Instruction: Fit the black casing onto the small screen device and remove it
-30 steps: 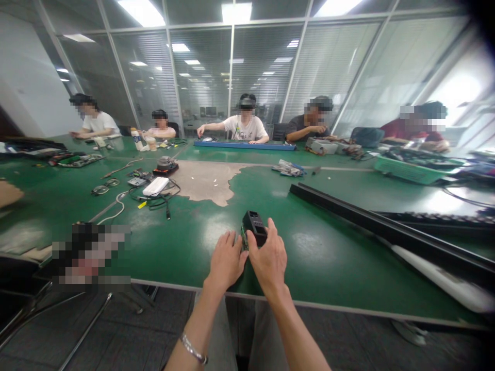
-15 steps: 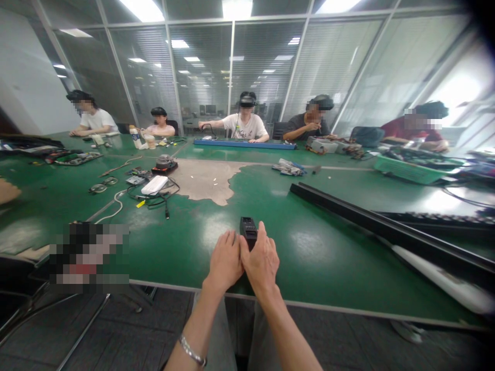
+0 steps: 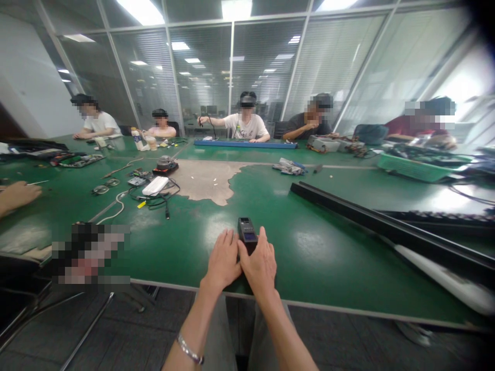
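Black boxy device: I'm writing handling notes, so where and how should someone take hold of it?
Hold the black boxy device by its long sides, probably from left and right: it is narrow, its length runs forward, panelled face up.

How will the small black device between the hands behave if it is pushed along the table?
The black device is probably stiff, since its casing looks boxy. Its flat faces make rolling unlikely. It may slide easily, because the green tabletop looks glossy.

A device (image 3: 247,231) is positioned on the tabletop (image 3: 317,278) between the hands (image 3: 223,260); cables (image 3: 167,212) are located left, a rail (image 3: 371,216) right.
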Demonstrator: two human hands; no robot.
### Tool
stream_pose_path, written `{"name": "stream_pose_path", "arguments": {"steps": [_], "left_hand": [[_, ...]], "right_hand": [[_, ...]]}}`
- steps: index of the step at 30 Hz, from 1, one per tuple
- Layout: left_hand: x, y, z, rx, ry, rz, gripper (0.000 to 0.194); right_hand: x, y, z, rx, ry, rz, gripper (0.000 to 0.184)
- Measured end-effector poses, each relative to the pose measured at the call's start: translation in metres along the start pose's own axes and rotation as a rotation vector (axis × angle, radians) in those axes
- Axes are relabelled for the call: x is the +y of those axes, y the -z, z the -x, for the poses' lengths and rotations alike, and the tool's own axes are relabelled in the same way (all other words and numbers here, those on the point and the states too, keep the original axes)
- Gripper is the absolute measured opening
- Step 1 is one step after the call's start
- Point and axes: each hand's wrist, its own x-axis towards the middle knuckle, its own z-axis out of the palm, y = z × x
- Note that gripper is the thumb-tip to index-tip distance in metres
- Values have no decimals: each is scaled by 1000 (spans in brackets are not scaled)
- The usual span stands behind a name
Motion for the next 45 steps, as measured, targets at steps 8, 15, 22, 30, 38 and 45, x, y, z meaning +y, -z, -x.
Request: {"name": "stream_pose_path", "arguments": {"steps": [8, 15, 22, 30, 38, 45], "left_hand": [[2, 2, -2, -5, 42, -16, 51], [5, 0, -3, -17, 28, -79, 49], [3, -1, -3, -45, 21, -115, 51], [6, 0, -3, -57, 34, -133, 51], [4, -2, -2, -23, 40, -106, 54], [5, -1, -2, -13, 23, -101, 52]], "right_hand": [[4, 0, -1, 43, 55, -136, 80], [6, -2, -3, -9, 12, -210, 80], [4, 1, -3, -26, -4, -181, 74], [6, -3, -3, -51, -34, -186, 77], [-1, 4, -11, -27, -34, -256, 77], [-5, 17, -17, 23, -22, -311, 80]]}}
